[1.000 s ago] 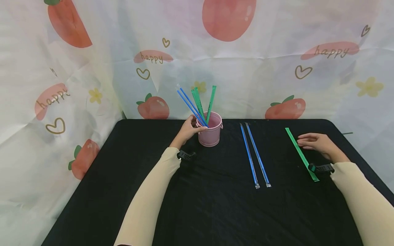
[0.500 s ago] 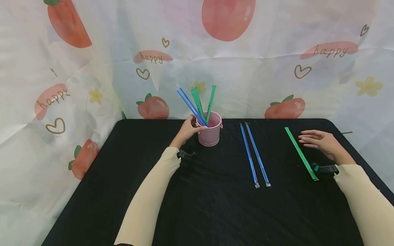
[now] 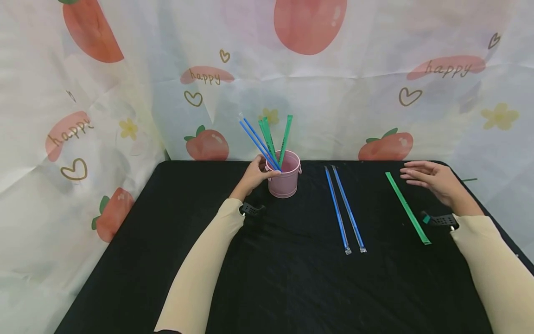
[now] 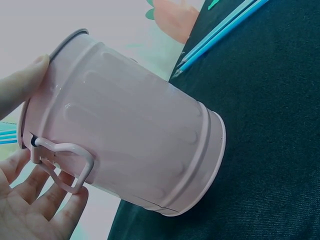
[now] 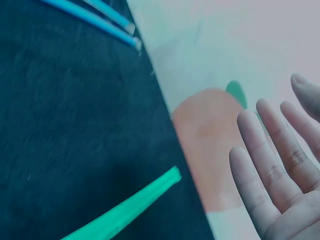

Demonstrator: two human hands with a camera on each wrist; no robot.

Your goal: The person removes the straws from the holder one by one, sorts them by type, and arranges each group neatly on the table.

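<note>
My left hand [image 3: 255, 175] grips the side of a small pink metal bucket [image 3: 283, 183]. In the left wrist view the thumb [image 4: 25, 82] lies on the bucket's rim, and the other fingers are by its wire handle [image 4: 75, 150]. Two blue wrapped straws [image 3: 257, 141] and several green ones [image 3: 286, 139] lean inside the bucket. To the right, my right hand [image 3: 438, 181] hovers with fingers extended and nothing in it. A single green wrapped straw [image 3: 408, 208] lies on the table just left of that hand, apart from it.
Two blue wrapped straws [image 3: 344, 208] lie side by side on the black tablecloth [image 3: 292, 278], between the bucket and the green straw. Behind the table's far edge hangs a white curtain [image 3: 333, 102] with fruit prints.
My right hand has lifted up and away from the green straw on the table, its fingers straightening. The left hand and the bucket have stayed in place.
</note>
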